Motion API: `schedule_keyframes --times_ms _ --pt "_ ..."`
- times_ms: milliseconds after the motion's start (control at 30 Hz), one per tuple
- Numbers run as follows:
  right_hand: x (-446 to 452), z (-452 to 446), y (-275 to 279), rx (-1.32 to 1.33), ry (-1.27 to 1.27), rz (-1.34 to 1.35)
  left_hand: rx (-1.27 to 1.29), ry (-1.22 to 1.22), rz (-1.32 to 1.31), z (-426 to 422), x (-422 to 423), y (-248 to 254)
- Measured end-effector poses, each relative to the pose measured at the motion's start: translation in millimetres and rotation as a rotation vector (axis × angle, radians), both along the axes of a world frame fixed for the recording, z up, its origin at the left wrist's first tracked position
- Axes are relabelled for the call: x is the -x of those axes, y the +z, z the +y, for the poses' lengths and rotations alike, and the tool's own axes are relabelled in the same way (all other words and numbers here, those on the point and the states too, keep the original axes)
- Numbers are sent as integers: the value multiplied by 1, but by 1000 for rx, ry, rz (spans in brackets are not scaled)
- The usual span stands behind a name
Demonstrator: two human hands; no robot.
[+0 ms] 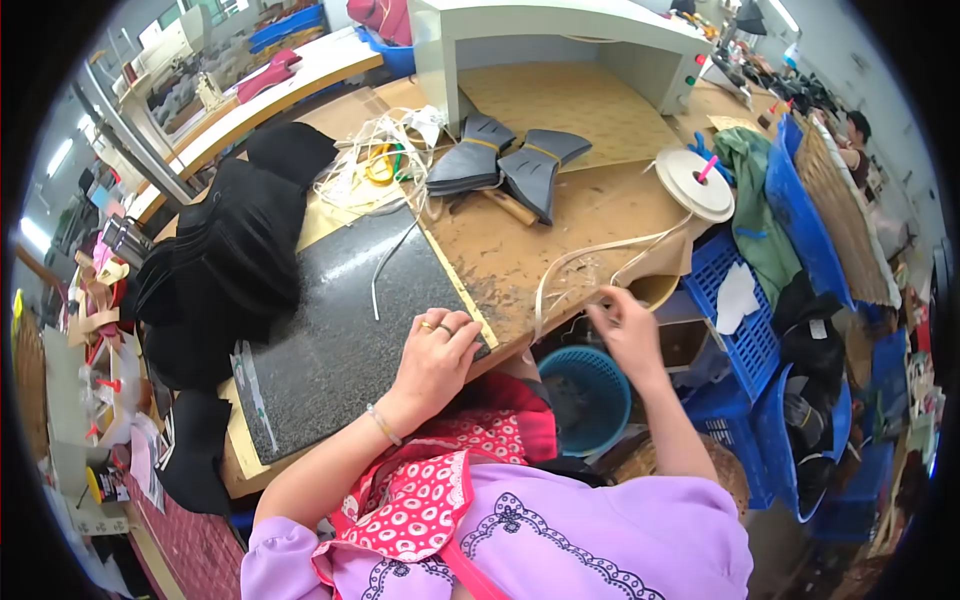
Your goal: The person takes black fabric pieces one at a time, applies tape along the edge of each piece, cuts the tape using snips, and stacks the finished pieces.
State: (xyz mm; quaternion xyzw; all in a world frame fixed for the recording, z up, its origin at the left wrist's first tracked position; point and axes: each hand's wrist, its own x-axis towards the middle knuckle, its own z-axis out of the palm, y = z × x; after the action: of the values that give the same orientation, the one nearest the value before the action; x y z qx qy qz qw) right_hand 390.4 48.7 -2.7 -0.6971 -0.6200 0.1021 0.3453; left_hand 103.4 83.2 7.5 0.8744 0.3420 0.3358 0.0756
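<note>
A long, thin, flat white tape lies in loops on the brown wooden table, right of the middle of the frame. It comes off a round white roll with a pink peg in its middle, at the upper right. One loop of the tape comes down just above the right hand, and another part hangs over the table's edge, to the left of its fingertips. The right hand is at the front edge of the table, with its thumb and pointing finger bent close together. The tips are a bit blurry, so I cannot tell if they pinch the tape or only sit near it.

The left hand is near the middle of the frame, well apart from the tape loops. It lies palm down on the near right corner of the flat, speckled black board. Its fingers are bent, and their tips are turned down out of sight, so I cannot tell if they grip anything. A short, thin white strip lies on the board, above and left of that hand.

A big pile of soft black pieces sits at the left. Two bundles of flat grey pieces with yellow bands lie at the top middle. A round blue basket stands below the table's edge, left of the right wrist.
</note>
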Motion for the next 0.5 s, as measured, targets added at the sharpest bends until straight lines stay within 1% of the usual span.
schedule_keyframes --times_ms 33,100,133,167,200,233,300,333,367,400,433,500 --pt "13 12 -1 28 51 40 -2 -2 -1 0 -3 0" --pt "31 36 -9 149 99 33 50 9 -50 1 -6 0" --pt "32 44 -21 149 101 31 50 11 -51 2 -7 -2" --pt "31 52 -36 110 168 81 101 25 -74 5 -7 -4" --pt "36 57 -36 70 236 133 151 39 -96 9 -7 -5" --pt "37 57 -33 72 241 133 153 44 -96 11 -9 -4" --pt "42 47 -13 531 399 864 621 48 -378 17 -18 -3" --pt "51 35 -2 543 396 912 621 50 -378 22 -25 -5" --pt "59 30 -9 464 425 812 784 -23 -499 29 -33 -9" --pt "67 23 -14 414 440 857 948 -99 -618 36 -41 -12" --pt "74 15 -19 362 451 904 953 -100 -613 40 -48 -4" --pt "79 0 -21 346 448 667 1290 -170 -535 44 -61 20"
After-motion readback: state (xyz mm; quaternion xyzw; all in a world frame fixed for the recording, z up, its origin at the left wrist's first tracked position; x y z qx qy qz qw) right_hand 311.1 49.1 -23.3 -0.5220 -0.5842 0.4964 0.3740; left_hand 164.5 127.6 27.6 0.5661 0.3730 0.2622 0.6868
